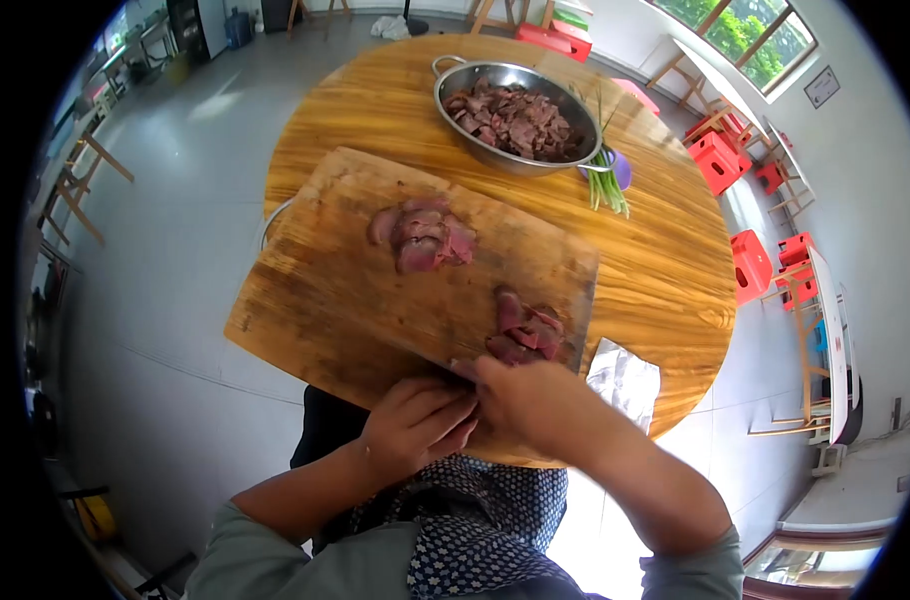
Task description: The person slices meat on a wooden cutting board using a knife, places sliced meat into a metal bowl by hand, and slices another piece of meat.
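At the near edge of the wooden cutting board, my right hand is closed around a knife, seen almost edge-on as a thin line. My left hand is right beside it, fingers curled over a piece of meat that is mostly hidden. Just beyond my right hand lies a small pile of dark red meat slices. A second pile of meat slices sits farther back on the board, left of the first.
Behind the board, a two-handled metal bowl holds many meat slices. Green onions and a purple object are beside it. A silvery sheet lies right of the board on the round wooden table. Red stools stand beyond.
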Tool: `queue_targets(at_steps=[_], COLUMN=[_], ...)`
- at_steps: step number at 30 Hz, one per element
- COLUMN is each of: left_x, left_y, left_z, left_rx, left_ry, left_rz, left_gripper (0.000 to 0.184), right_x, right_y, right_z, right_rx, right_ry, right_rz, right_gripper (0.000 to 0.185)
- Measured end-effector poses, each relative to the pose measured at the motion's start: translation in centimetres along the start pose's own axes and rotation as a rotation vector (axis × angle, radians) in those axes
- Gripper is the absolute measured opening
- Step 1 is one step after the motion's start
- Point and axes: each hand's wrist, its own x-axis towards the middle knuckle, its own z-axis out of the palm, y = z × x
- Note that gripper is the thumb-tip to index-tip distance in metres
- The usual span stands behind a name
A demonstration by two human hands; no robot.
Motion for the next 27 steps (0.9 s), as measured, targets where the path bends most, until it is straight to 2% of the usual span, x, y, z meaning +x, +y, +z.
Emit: queue_targets(at_steps=[2, 3, 6, 8, 9, 10, 12, 13, 22, 27], left_x=[0.2, 0.3, 0.2, 0.1, 0.1, 0.0, 0.0, 0.0, -0.2, -0.2], left_y=[0.2, 0.2, 0.0, -0.1, -0.1, -0.1, -0.1, 0.0, 0.1, 0.2], left_z=[0.3, 0.5, 0.4, 0.6, 0.5, 0.5, 0.5, 0.5, 0.5, -0.1], left_rx=[-0.078, -0.073, -0.102, -0.125, -0.118, -0.114, -0.118, -0.108, -0.051, -0.015], left_ry=[0.075, 0.089, 0.143, 0.158, 0.154, 0.153, 0.148, 0.142, 0.067, -0.011], left_rz=[-0.009, 0.003, 0.01, 0.019, 0.021, 0.027, 0.033, 0.032, 0.012, -0.004], left_gripper=[0.033, 0.033, 0.035, 0.035, 0.035, 0.035, 0.034, 0.034, 0.031, 0.03], right_x=[0.6, -0.3, -2.5, -4.6, -5.7, -6.5, -8.3, -9.2, -11.0, -10.5], right_y=[4.1, 4.3, 4.1, 2.4, 1.2, 0.8, 0.5, -0.3, -1.5, -1.2], right_z=[1.2, 0.5, -1.4, -2.8, -3.2, -3.0, -2.5, -2.7, -0.8, 0.0], right_rx=[0.135, 0.118, 0.324, 0.516, 0.42, 0.426, 0.221, 0.18, 0.1, 0.031], right_ry=[0.304, 0.313, 0.353, 0.228, 0.355, 0.355, 0.371, 0.253, 0.168, 0.04], right_rz=[-0.238, -0.243, -0.102, 0.209, 0.087, 0.08, 0.093, 0.167, 0.13, 0.14], right_gripper=[0.022, 0.022, 0.026, 0.026, 0.025, 0.025, 0.023, 0.021, 0.017, 0.016])
